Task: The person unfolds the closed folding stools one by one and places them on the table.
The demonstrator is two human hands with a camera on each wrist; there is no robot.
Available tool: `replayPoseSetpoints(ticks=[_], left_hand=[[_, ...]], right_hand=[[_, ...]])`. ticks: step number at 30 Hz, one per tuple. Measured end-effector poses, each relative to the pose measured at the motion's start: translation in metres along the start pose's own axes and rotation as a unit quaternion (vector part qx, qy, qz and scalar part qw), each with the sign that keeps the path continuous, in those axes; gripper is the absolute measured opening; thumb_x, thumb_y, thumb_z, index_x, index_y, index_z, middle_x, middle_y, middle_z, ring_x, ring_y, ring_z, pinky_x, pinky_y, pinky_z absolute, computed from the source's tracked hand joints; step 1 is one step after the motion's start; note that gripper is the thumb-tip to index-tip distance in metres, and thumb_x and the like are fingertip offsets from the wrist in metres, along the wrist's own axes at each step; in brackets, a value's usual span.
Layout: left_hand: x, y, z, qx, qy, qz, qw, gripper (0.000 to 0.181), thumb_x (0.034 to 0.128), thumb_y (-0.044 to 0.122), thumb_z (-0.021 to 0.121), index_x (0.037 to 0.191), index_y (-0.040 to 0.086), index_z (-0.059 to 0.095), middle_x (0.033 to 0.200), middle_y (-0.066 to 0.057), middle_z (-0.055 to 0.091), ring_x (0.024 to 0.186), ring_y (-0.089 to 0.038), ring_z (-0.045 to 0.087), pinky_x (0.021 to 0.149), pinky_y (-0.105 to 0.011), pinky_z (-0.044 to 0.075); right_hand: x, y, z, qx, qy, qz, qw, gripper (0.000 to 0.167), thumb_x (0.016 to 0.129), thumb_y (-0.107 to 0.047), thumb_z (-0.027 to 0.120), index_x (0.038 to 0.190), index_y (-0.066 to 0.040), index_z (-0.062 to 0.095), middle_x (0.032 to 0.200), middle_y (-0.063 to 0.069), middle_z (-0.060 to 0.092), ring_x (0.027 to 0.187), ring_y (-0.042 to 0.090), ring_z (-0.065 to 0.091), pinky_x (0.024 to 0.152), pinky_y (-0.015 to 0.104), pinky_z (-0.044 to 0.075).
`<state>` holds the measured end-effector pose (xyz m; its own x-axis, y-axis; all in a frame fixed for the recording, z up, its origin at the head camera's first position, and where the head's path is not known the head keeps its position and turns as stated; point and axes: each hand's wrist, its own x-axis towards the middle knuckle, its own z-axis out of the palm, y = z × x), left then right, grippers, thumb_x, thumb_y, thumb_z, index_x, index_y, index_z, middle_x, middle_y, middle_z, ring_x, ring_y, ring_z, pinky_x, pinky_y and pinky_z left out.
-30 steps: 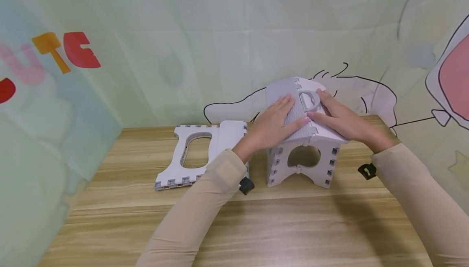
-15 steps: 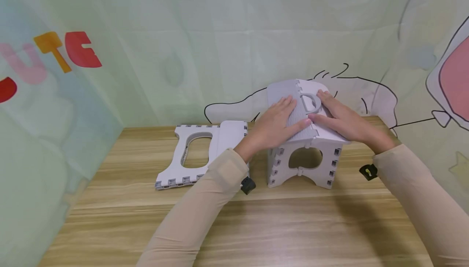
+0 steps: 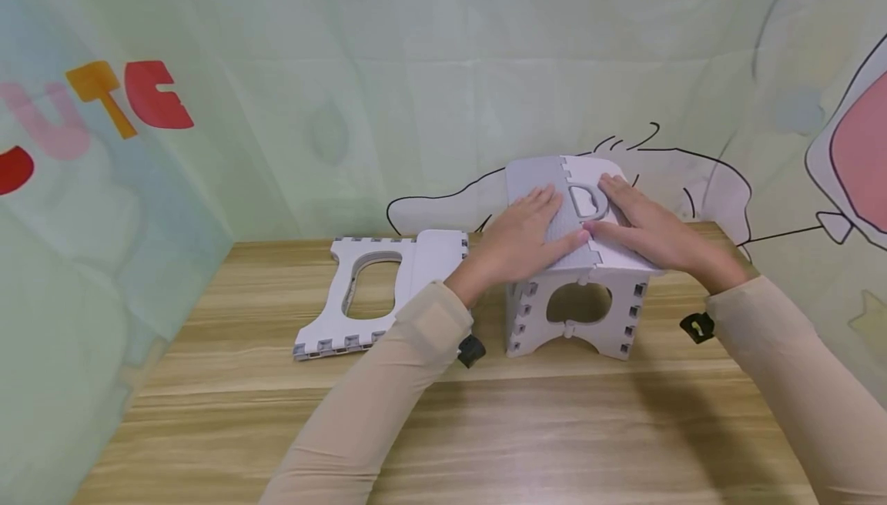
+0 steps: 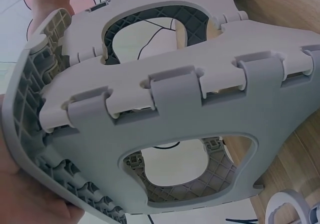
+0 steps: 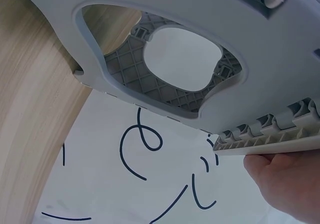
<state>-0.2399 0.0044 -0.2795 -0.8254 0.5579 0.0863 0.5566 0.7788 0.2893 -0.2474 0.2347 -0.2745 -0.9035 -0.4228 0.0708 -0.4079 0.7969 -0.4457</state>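
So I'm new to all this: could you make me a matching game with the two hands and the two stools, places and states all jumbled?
Column one:
1. Left hand
2. Right hand
3. Stool further left
4. Stool further right

Column two:
A. Standing up on its legs
B. Resting on the whiter half of a seat, beside a loop-shaped handle
C. Resting on the greyer half of a seat
D. Folded, lying flat on the wood-patterned table

Right pairs: 1-C, 2-B, 3-D, 4-A.
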Motion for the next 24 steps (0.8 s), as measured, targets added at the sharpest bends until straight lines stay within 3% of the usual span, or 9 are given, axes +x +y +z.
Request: replayPoseSetpoints(ticks=[10, 24], left_hand=[[0.0018, 0.0053, -0.0042, 0.044, -0.015, -0.007, 0.9989, 0.083, 0.101, 0.066, 0.027, 0.159, 0.007, 0.019, 0.166, -0.008, 0.009, 0.151, -0.021, 0.008, 0.121, -0.03, 0.008], [0.0022, 0.0043, -0.0032, 0.036, -0.006, -0.001, 0.9993, 0.083, 0.1014, 0.065, 0.028, 0.159, 0.006, 0.018, 0.166, -0.008, 0.01, 0.152, -0.021, 0.007, 0.121, -0.029, 0.006]], right_hand=[[-0.0002, -0.002, -0.0019, -0.033, -0.014, -0.008, 0.9993, 0.085, 0.101, -0.05, 0.046, 0.159, -0.002, 0.007, 0.165, 0.021, 0.0, 0.15, 0.039, 0.001, 0.117, 0.064, 0.008], [-0.0009, -0.0001, -0.0022, -0.024, -0.012, -0.01, 0.9996, 0.085, 0.101, -0.051, 0.046, 0.159, -0.003, 0.007, 0.165, 0.019, -0.001, 0.151, 0.037, -0.001, 0.118, 0.062, 0.006]])
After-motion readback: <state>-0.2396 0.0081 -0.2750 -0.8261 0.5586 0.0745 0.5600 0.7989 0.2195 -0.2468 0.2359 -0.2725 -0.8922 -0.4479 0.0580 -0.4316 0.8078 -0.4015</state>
